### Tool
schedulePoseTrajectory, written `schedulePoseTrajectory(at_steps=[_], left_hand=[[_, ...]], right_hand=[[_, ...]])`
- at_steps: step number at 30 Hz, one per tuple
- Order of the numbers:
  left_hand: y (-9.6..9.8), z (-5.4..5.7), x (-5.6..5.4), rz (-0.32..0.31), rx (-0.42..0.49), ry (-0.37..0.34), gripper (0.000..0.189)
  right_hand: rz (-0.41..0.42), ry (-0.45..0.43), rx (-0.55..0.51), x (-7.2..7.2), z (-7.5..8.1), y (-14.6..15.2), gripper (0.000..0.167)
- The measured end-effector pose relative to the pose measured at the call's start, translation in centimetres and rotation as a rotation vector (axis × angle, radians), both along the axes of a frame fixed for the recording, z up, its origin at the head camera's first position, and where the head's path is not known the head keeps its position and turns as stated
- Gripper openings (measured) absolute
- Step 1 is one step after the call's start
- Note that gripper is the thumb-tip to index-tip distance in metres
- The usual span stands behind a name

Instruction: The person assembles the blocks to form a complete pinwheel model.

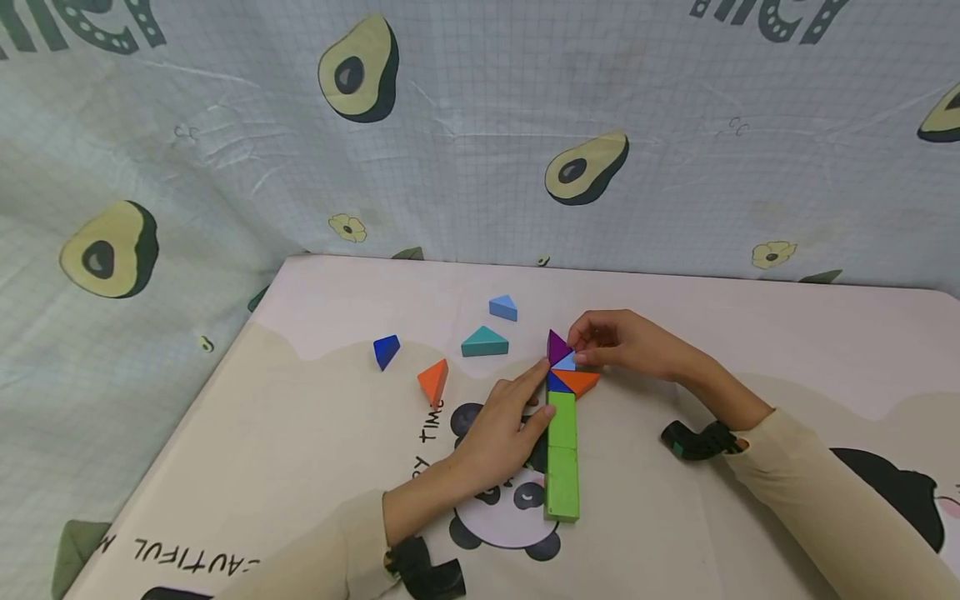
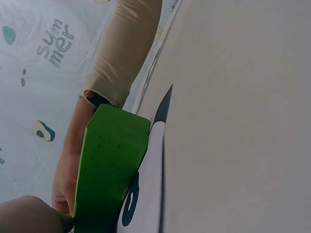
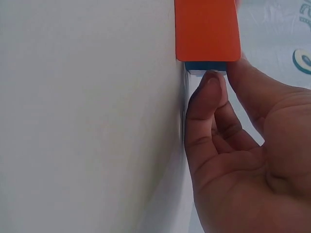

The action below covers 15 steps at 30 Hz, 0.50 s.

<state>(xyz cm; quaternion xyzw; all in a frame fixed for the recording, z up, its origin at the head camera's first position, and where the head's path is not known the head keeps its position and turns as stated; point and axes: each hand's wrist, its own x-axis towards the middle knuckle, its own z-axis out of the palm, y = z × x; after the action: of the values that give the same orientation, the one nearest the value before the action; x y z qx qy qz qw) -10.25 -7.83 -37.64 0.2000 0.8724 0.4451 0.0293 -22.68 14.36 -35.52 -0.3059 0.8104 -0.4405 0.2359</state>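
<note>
In the head view a row of coloured blocks runs up the table: two green blocks [image 1: 562,446], a dark blue triangular block [image 1: 558,383], an orange triangular block [image 1: 577,381] jutting right, a light blue triangular block [image 1: 566,363] and a purple triangular block [image 1: 557,347] at the far end. My right hand [image 1: 618,342] pinches the light blue block at its right side. Along the row's left side lies my left hand [image 1: 502,429], index finger extended to the blocks near the purple one, thumb at the upper green block. The left wrist view shows a green block [image 2: 109,170] close up.
Left of the row lie loose triangular blocks: a light blue one [image 1: 503,308], a teal one [image 1: 484,342], a dark blue one [image 1: 386,351] and an orange one [image 1: 434,381]. The table [image 1: 675,517] has a printed panda cover. An avocado-patterned sheet [image 1: 465,183] hangs behind it.
</note>
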Motion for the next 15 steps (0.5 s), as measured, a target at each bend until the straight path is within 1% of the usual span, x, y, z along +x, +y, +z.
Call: schedulePoseTrajectory(at_steps=[11,13,15], left_hand=[[-0.07,-0.13,0.07,0.000,0.009,-0.001,0.055],[-0.08,-0.14,0.08,0.002,0.014,-0.004,0.056],[-0.08,-0.16,0.10,0.003,0.020,-0.008,0.056]], right_hand=[[0.004,-0.008,0.001,0.16,-0.13,-0.01,0.018],[-0.012,0.024,0.005,0.38,-0.19,0.00,0.019],[-0.053,0.113,0.016,0.94,-0.19,-0.01,0.018]])
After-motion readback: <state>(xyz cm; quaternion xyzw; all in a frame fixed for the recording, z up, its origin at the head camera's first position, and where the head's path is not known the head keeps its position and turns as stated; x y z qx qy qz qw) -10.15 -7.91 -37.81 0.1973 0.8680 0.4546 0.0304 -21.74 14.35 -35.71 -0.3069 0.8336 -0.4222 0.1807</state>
